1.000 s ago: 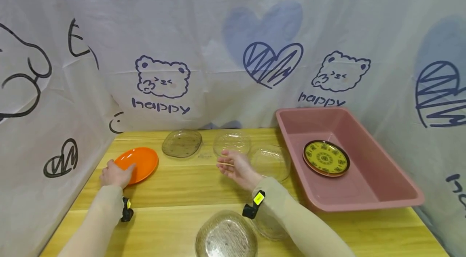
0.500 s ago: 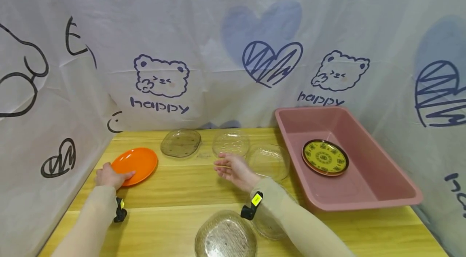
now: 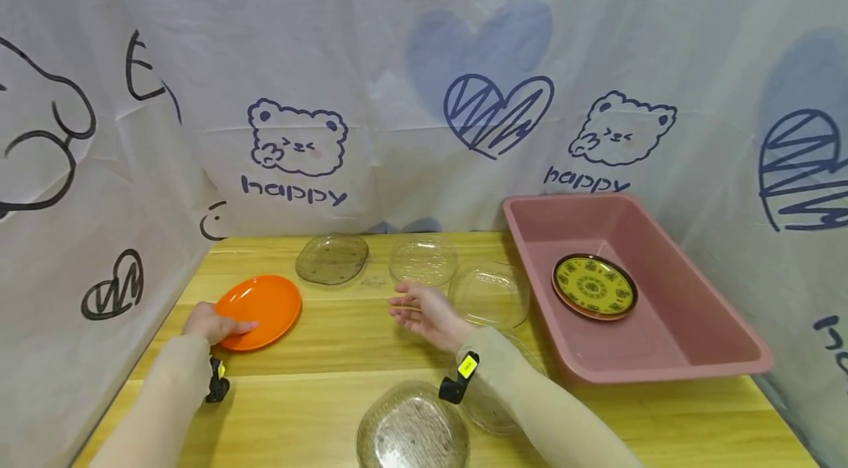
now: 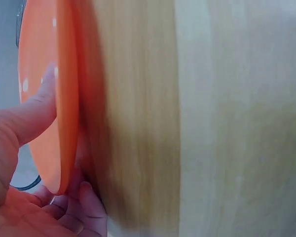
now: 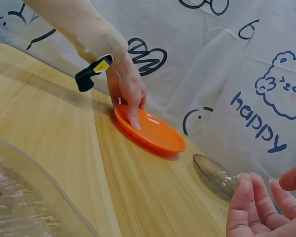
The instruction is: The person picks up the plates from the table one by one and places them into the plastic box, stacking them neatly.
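Observation:
At the left of the table in the head view is a round orange plate (image 3: 265,310). My left hand (image 3: 210,322) pinches its near-left rim, thumb on the upper face and fingers curled under the edge. In the left wrist view the orange plate (image 4: 43,94) stands off the wood with a shadow below it. My right hand (image 3: 427,313) hovers over the middle of the table, fingers loosely bent and holding nothing. Clear plates lie around it: one clear plate (image 3: 424,262) behind, another clear plate (image 3: 490,295) to its right.
A pink basin (image 3: 669,339) on the right holds a yellow patterned plate (image 3: 593,285) with a dark rim. A smoky glass plate (image 3: 331,260) lies at the back, a brownish glass dish (image 3: 412,427) at the front. Under the right forearm is another clear plate (image 3: 486,409). Printed cloth (image 3: 397,85) hangs behind.
My left thumb has settled onto the orange plate's rim, and the plate has shifted slightly right and toward me. The right hand has stayed nearly still.

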Demonstrator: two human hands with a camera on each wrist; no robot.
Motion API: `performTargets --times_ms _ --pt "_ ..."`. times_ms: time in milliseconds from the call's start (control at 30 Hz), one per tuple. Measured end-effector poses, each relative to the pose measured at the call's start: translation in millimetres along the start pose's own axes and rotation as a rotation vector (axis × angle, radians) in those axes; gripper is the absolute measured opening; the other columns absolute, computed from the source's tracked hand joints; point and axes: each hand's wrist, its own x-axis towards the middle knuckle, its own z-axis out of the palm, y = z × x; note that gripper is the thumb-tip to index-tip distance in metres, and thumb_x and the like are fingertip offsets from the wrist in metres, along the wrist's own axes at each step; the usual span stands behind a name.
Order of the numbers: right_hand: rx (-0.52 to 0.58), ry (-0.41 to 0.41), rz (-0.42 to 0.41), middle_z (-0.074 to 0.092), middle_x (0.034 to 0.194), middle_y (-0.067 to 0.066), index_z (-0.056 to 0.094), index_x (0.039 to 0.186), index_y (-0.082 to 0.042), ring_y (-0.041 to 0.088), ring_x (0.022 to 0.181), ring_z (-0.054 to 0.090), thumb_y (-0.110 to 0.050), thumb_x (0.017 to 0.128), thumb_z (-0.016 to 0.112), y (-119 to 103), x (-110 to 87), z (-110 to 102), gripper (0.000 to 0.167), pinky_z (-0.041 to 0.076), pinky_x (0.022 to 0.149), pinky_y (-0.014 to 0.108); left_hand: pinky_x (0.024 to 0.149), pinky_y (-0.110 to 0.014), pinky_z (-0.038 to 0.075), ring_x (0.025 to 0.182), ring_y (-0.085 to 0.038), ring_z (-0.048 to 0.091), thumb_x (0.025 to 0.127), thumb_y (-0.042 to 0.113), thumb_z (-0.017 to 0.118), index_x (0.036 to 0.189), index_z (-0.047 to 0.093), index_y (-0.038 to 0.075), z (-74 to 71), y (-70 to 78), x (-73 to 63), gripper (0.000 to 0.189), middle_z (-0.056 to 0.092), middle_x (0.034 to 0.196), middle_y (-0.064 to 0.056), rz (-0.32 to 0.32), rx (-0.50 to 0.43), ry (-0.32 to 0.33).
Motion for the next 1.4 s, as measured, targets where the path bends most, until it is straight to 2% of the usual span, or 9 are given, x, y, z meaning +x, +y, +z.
performTargets --times_ms 167,300,433,633,767,833,900,1167,1400 --pt "0.004 0.009 0.007 0.06 0.11 0.009 0.043 0.147 0.004 0.017 0.092 0.061 -0.003 0.094 0.044 1 -2.2 -2 0.053 0.054 0.084 0.023 0.104 -0.058 0.047 0.105 -0.045 0.052 0.074 0.044 0.088 0.133 0.036 -0.026 2.5 -2.8 4.1 0.105 0.05 0.125 -0.04 0.032 -0.012 0.002" --pt "0.001 0.011 0.01 0.06 0.112 0.01 0.043 0.148 0.003 0.017 0.093 0.062 -0.003 0.094 0.044 1 -4.3 -5 0.054 0.054 0.084 0.023 0.112 -0.061 0.039 0.118 -0.05 0.046 0.072 0.04 0.091 0.141 0.025 -0.022 4.2 -4.5 4.7 0.114 0.04 0.135 -0.041 0.04 -0.063 0.032" --pt "-0.002 0.007 0.01 0.06 0.111 0.009 0.042 0.148 0.004 0.017 0.093 0.062 -0.004 0.095 0.044 1 -5.1 -7 0.054 0.054 0.083 0.023 0.116 -0.061 0.035 0.124 -0.052 0.04 0.078 0.027 0.087 0.146 0.019 -0.018 6.2 3.2 -6.1 0.106 0.034 0.142 -0.041 0.043 -0.114 0.072" --pt "-0.011 0.008 0.011 0.06 0.119 0.014 0.043 0.148 0.003 0.017 0.094 0.062 -0.004 0.096 0.045 1 -5.6 -10 0.052 0.054 0.091 0.027 0.118 -0.059 0.036 0.132 -0.051 0.037 0.091 0.019 0.073 0.152 0.013 -0.015 10.0 5.3 -3.8 0.092 0.026 0.152 -0.042 0.07 -0.21 0.055" --pt "-0.009 0.012 0.01 0.059 0.119 0.013 0.043 0.148 0.003 0.016 0.094 0.061 -0.004 0.096 0.045 1 -6.3 -12 0.052 0.053 0.094 0.028 0.097 -0.037 0.055 0.124 -0.045 0.048 0.1 0.018 0.059 0.152 0.02 -0.014 12.4 6.6 -1.5 0.072 0.034 0.149 -0.039 0.109 -0.237 0.046" --pt "-0.006 0.011 0.011 0.059 0.117 0.012 0.041 0.149 0.004 0.016 0.094 0.061 -0.004 0.096 0.045 1 -6.5 -13 0.053 0.053 0.092 0.026 0.082 -0.022 0.054 0.116 -0.04 0.054 0.103 0.02 0.052 0.15 0.026 -0.014 13.1 8.3 -2.0 0.063 0.039 0.145 -0.037 0.13 -0.232 0.055" --pt "-0.003 0.01 0.011 0.059 0.115 0.011 0.04 0.149 0.004 0.016 0.093 0.061 -0.004 0.096 0.044 0 -7.0 -14 0.054 0.053 0.089 0.025 0.071 -0.015 0.049 0.108 -0.035 0.057 0.106 0.022 0.046 0.148 0.031 -0.014 13.1 10.7 -3.2 0.058 0.044 0.14 -0.036 0.149 -0.218 0.065" --pt "0.013 0.037 0.007 0.06 0.121 0.016 0.042 0.147 0.006 0.016 0.091 0.062 -0.002 0.094 0.044 -1 -8.7 -21 0.053 0.054 0.084 0.022 0.064 -0.019 0.049 0.084 -0.016 0.057 0.11 0.029 0.032 0.142 0.041 -0.014 11.4 23.4 -8.7 0.054 0.055 0.12 -0.03 0.18 -0.185 0.107" --pt "0.018 0.042 0.007 0.06 0.116 0.013 0.042 0.147 0.006 0.016 0.092 0.061 -0.003 0.095 0.044 -3 -9.3 -28 0.053 0.053 0.082 0.021 0.066 -0.018 0.049 0.086 -0.015 0.058 0.11 0.035 0.028 0.145 0.04 -0.013 8.9 37.7 -11.7 0.061 0.056 0.123 -0.028 0.184 -0.198 0.111"
